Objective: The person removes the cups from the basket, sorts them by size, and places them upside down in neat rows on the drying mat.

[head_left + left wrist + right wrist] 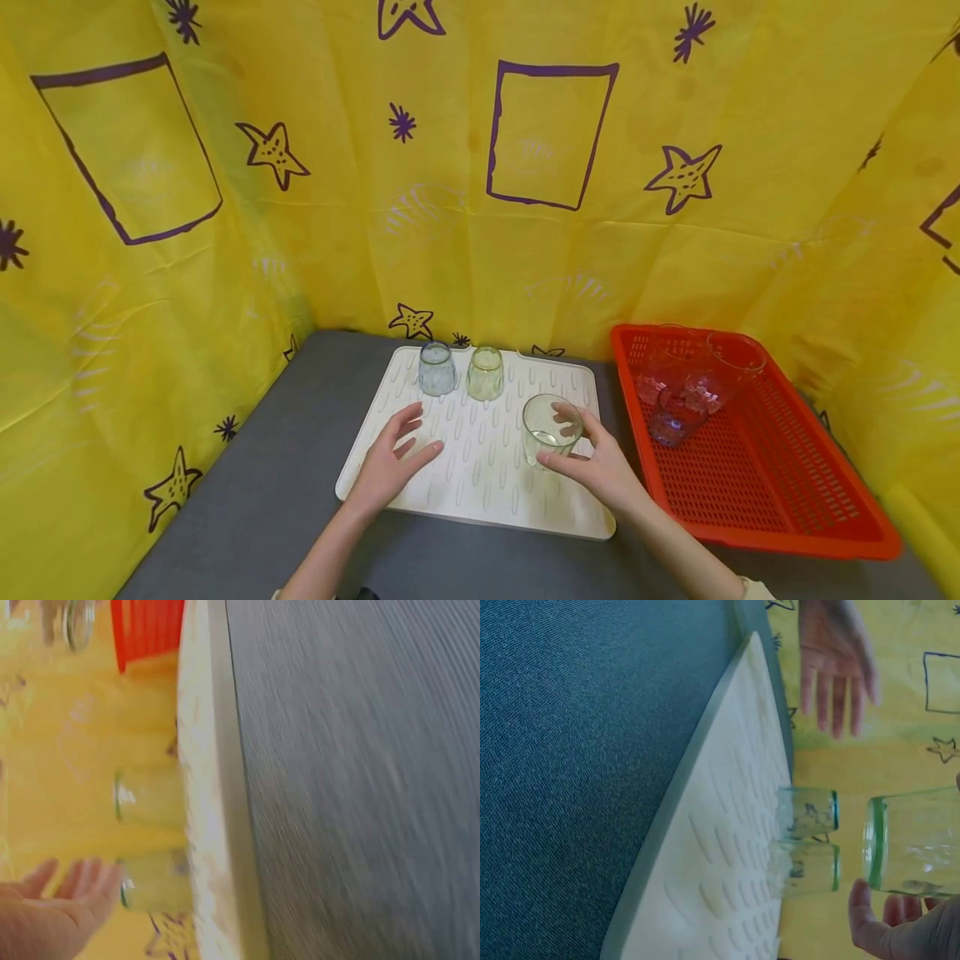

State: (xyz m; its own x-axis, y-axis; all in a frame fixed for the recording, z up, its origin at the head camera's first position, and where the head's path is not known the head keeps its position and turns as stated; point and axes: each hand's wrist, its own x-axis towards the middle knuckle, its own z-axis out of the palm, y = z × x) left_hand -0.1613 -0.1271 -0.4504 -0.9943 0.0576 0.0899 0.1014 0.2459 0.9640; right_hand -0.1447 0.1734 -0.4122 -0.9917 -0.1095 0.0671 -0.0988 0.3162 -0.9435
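Observation:
My right hand (603, 467) grips a pale green clear glass (536, 442), thumb and fingers on opposite sides. In the right wrist view this glass (919, 840) hangs clear of the white ridged drying mat (450, 492). My left hand (393, 454) hovers over the mat's left part with fingers spread, holding nothing. Toward the back of the mat, two smaller glasses stand side by side: a bluish one (437, 372) and a yellow-green one (486, 375). The left wrist view is blurred but catches the left hand (52, 919) and both small glasses.
A red plastic basket (795, 546) with slotted sides stands right of the mat. Inside, toward its back left, lean a bluish-purple glass (678, 415) and larger clear glasses (735, 367). Yellow patterned cloth (465, 250) closes off the back and sides of the grey table (277, 467).

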